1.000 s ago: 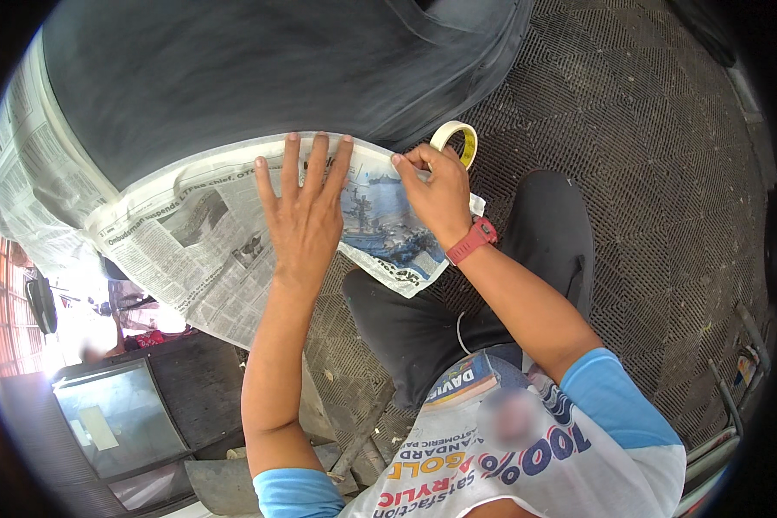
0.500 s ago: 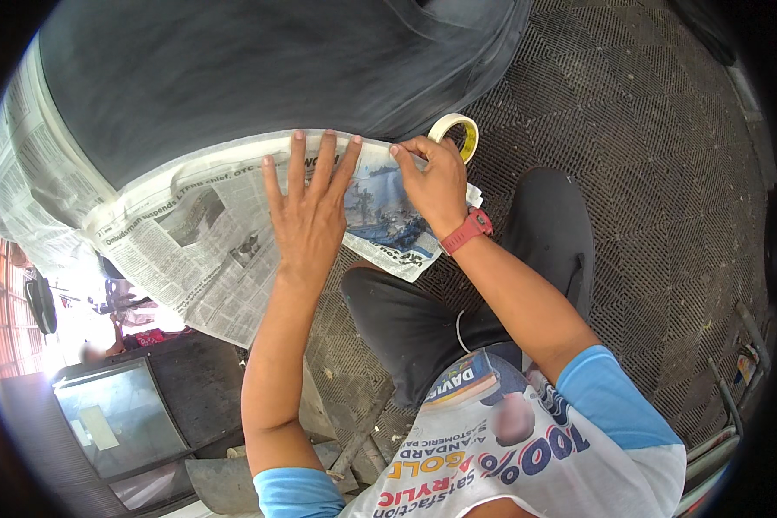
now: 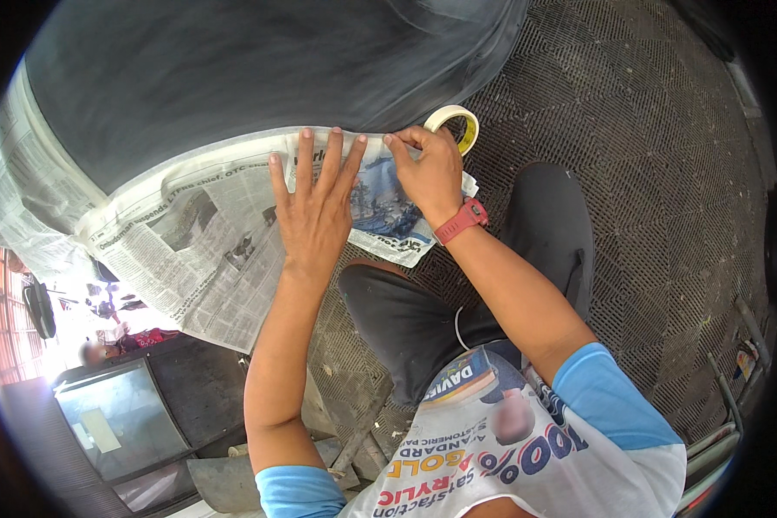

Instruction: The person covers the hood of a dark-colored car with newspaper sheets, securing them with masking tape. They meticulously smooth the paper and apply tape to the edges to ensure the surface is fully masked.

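A sheet of newspaper (image 3: 203, 229) lies along the curved lower edge of a large dark grey panel (image 3: 233, 73), with a pale strip of masking tape along that edge. Flat on the sheet, fingers spread and tips at the taped edge, rests my left hand (image 3: 312, 211). To its right, my right hand (image 3: 433, 177) is closed in a pinch, thumb and forefinger at the edge beside a colour picture. A cream roll of masking tape (image 3: 447, 112) stands against the back of that hand; the fingers around it are partly hidden.
Dark ridged floor matting (image 3: 656, 190) spreads to the right. My bent knees (image 3: 548, 207) are beneath the work. More newspaper (image 3: 39, 186) covers the far left side of the panel. At the lower left is a dark part with a glass pane (image 3: 121, 419); metal bars (image 3: 725, 388) are at the right rim.
Both hands have shifted slightly to the right relative to the newspaper. My right fingertips moved a little along the panel edge, the tape roll tilting and shifting up with them.
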Motion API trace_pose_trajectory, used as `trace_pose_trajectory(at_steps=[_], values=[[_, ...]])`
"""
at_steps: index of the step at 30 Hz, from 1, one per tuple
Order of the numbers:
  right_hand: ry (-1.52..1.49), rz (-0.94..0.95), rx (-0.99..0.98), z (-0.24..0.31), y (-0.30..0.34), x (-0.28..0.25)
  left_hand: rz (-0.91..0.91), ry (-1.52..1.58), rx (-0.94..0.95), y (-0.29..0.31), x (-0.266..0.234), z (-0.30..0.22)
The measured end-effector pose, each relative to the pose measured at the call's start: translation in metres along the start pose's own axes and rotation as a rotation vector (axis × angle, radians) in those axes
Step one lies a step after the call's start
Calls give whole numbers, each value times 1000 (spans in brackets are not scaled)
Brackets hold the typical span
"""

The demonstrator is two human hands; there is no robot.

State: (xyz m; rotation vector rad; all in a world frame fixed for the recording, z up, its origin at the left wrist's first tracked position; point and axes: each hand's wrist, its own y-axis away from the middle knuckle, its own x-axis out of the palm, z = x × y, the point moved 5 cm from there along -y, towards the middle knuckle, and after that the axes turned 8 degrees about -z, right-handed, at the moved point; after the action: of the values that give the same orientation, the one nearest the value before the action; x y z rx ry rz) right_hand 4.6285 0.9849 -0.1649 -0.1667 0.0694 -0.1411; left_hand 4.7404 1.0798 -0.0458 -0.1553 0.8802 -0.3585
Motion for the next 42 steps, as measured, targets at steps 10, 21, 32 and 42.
trace_pose_trajectory(at_steps=[10, 21, 32, 42], values=[[29, -38, 29, 3, 0, 3, -38, 11, 4, -2, 12, -12], [-61, -14, -60, -24, 28, -20, -89, -37, 71, 1, 38, -28], [-373, 167, 241, -51, 2, 2, -107, -12, 72, -6, 39, -37], [-472, 305, 361, -64, 0, 6, -376, 28, -248, -42, 33, -21]])
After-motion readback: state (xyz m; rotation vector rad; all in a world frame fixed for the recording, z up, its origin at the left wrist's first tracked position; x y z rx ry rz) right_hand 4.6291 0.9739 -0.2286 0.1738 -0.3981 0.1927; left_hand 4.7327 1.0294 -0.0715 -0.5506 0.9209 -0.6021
